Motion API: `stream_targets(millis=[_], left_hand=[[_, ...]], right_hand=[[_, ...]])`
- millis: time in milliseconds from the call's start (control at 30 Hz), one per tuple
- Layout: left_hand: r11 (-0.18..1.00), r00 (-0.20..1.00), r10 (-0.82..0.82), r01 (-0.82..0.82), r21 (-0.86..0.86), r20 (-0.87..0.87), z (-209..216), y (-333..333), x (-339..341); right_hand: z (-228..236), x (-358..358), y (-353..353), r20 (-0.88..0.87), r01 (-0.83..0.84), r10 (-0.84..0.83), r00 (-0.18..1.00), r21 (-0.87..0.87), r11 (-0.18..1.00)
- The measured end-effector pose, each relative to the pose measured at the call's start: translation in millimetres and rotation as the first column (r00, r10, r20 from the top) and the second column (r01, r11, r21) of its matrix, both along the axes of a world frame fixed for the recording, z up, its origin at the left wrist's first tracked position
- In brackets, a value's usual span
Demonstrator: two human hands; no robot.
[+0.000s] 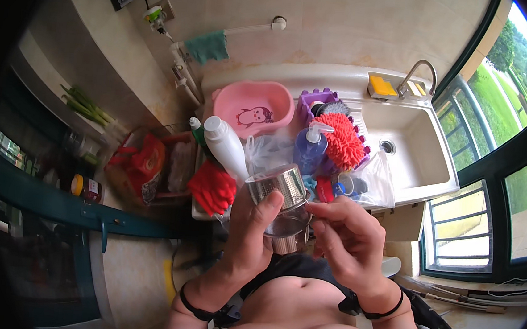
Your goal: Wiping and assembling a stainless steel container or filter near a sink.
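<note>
My left hand [252,225] is wrapped around a shiny metal canister [277,181] with a perforated upper part, a see-through middle and a metal lower part. Its thumb presses on the perforated side. My right hand [350,236] is at the canister's right edge, with thumb and index finger brought together beside a thin metal piece [307,199]. What lies between those fingertips is too small to make out. Just beyond the canister stand a white bottle [225,143] and a blue pump bottle [309,152].
Behind are a pink basin [222,105], a purple basket [308,103] and a red chenille mitt [343,140]. To the right is a white sink [442,172] with a curved faucet [421,65]. Red gloves [212,188] lie at the counter's left, near a crate [182,139].
</note>
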State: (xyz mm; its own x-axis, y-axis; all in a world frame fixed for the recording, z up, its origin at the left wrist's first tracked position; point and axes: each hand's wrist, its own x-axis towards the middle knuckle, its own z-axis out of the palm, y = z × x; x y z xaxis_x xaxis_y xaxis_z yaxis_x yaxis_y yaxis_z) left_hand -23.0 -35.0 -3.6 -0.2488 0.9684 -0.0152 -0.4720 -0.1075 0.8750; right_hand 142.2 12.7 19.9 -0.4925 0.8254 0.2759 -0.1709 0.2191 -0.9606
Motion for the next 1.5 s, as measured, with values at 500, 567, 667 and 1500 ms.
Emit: stream_targets(millis=[500,567,667,1500], left_hand=[[0.992,0.998,0.039,-0.044,0.121,0.049,0.0,0.0,8.9],[0.991,0.998,0.044,-0.048,0.122,0.039,-0.4,1.0,9.7],[0.992,0.997,0.073,-0.068,0.111,-0.039,1.0,3.9,13.0],[0.966,0.972,-0.215,0.226,0.127,-0.089,-22.5,9.5,6.8]], right_hand=[[3.2,2.1,4.7,0.048,0.134,-0.263,0.964,0.764,0.631],[3.5,3.1,4.7,0.051,0.134,-0.268,0.962,0.769,0.625],[6.5,2.9,3.6,0.050,0.144,-0.287,0.957,0.774,0.616],[-29.6,-13.0,2.4,-0.096,0.316,-0.321,0.942,0.576,0.754]])
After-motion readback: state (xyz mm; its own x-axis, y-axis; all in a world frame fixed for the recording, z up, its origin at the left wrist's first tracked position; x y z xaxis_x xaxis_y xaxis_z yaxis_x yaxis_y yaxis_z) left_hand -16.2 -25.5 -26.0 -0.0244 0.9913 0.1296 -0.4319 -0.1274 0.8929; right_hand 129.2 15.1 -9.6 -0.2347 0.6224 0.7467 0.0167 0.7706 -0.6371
